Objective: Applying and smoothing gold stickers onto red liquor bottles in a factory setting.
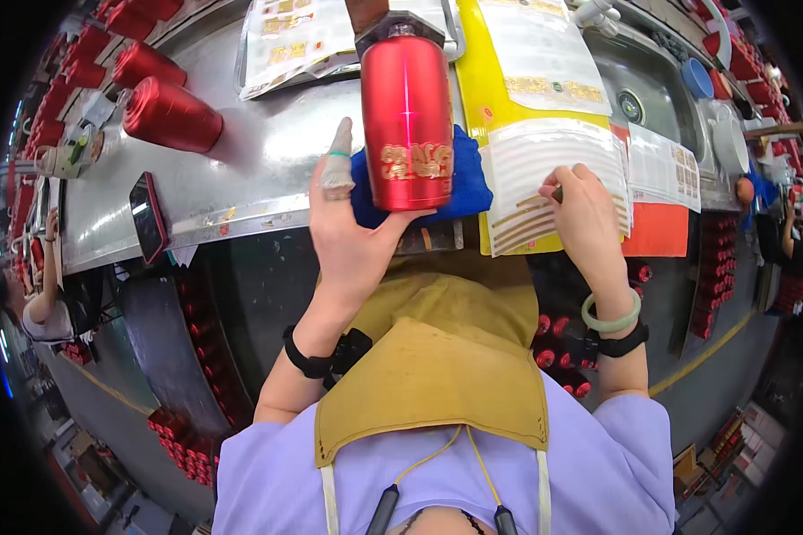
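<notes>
Fingers of my left hand (352, 232) are spread apart beside the lower end of a red bottle (408, 107), the thumb reaching along its bottom edge; I can't make out how firmly they touch it. A pale wrap (337, 174) hides most of one finger. The bottle lies over a blue cloth (473, 189), covering its middle, and the far end meets a metal holder (400, 28) that the upper edge cuts off.

My right hand (587, 223) has its fingertips drawn together over a white sheet (553, 147) of curved brown strips (524, 223). Something small and dark shows at the tips, but I can't tell whether they grip it, and my hand hides the strips' right part. Beneath the sheet, a yellow one (477, 102) is mostly covered.
</notes>
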A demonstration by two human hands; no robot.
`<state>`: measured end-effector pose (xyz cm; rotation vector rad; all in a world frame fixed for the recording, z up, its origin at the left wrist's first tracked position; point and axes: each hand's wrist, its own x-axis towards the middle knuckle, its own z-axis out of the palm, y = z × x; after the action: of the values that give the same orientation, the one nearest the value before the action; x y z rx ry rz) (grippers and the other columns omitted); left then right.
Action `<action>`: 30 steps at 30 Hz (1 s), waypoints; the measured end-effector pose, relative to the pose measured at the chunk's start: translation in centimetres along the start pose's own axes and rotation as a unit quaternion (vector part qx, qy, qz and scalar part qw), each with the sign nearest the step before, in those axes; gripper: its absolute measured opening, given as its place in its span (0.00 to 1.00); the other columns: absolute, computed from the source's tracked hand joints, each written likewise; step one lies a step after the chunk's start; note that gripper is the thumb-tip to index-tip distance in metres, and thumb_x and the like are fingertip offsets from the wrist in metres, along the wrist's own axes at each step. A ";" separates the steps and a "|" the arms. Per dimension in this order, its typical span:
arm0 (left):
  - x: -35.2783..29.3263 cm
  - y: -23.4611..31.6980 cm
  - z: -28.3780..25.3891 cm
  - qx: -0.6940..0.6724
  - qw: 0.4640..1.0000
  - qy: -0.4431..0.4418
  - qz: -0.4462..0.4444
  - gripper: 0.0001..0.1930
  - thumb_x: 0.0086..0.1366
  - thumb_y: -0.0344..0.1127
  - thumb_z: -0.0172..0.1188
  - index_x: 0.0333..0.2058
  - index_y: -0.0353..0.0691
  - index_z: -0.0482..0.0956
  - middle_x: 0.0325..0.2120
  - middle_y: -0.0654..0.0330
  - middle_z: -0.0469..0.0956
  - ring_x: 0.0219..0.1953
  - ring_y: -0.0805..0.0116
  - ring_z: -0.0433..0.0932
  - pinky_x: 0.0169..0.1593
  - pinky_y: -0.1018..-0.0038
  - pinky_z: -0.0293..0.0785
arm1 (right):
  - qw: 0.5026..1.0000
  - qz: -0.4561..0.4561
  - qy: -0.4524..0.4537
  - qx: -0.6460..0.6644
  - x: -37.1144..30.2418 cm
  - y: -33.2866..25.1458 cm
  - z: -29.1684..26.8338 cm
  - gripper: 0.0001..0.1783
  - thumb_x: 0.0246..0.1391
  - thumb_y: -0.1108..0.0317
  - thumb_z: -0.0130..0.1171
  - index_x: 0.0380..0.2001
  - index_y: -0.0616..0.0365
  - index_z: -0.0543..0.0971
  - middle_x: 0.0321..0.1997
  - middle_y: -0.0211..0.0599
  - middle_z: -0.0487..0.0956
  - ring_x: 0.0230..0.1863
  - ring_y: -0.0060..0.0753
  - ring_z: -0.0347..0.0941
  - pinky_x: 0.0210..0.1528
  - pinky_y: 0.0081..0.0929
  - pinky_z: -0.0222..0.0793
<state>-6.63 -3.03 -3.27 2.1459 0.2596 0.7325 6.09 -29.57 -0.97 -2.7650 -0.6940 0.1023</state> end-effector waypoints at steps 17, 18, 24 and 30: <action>-0.5 0.4 -0.9 -0.114 0.983 -0.129 -0.059 0.46 0.62 0.38 0.76 0.74 0.30 0.63 0.67 0.42 0.73 0.71 0.45 0.70 0.80 0.52 0.50 | 0.925 -0.089 0.032 0.369 -0.2 -10.5 -0.9 0.05 0.66 0.73 0.66 0.37 0.63 0.82 0.32 0.39 0.79 0.30 0.34 0.77 0.28 0.31 0.69; -0.6 0.4 -1.0 -0.149 0.977 -0.133 -0.070 0.45 0.63 0.38 0.74 0.74 0.30 0.62 0.69 0.42 0.71 0.73 0.45 0.68 0.81 0.52 0.46 | 0.927 -0.086 0.032 0.364 -0.2 -10.4 -0.7 0.05 0.66 0.73 0.66 0.37 0.63 0.82 0.32 0.38 0.79 0.30 0.33 0.77 0.28 0.30 0.69; -1.1 0.1 -0.1 -0.250 0.954 -0.098 -0.135 0.33 0.78 0.38 0.58 0.74 0.29 0.61 0.73 0.44 0.66 0.77 0.50 0.62 0.82 0.54 0.38 | 0.922 -0.069 0.029 0.380 -0.4 -10.5 -0.5 0.06 0.65 0.71 0.68 0.35 0.62 0.83 0.31 0.36 0.79 0.28 0.30 0.75 0.27 0.28 0.67; -1.2 0.3 0.0 -0.246 0.957 -0.095 -0.121 0.34 0.78 0.37 0.57 0.76 0.29 0.58 0.75 0.45 0.63 0.78 0.49 0.58 0.81 0.55 0.39 | 0.924 -0.048 0.020 0.378 -0.5 -10.7 -0.4 0.08 0.62 0.69 0.72 0.35 0.61 0.83 0.28 0.34 0.78 0.25 0.27 0.71 0.28 0.28 0.65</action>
<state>-7.65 -3.71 -3.56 1.6580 0.2061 0.3916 0.89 -20.90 2.54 -1.9844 -0.6105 0.2354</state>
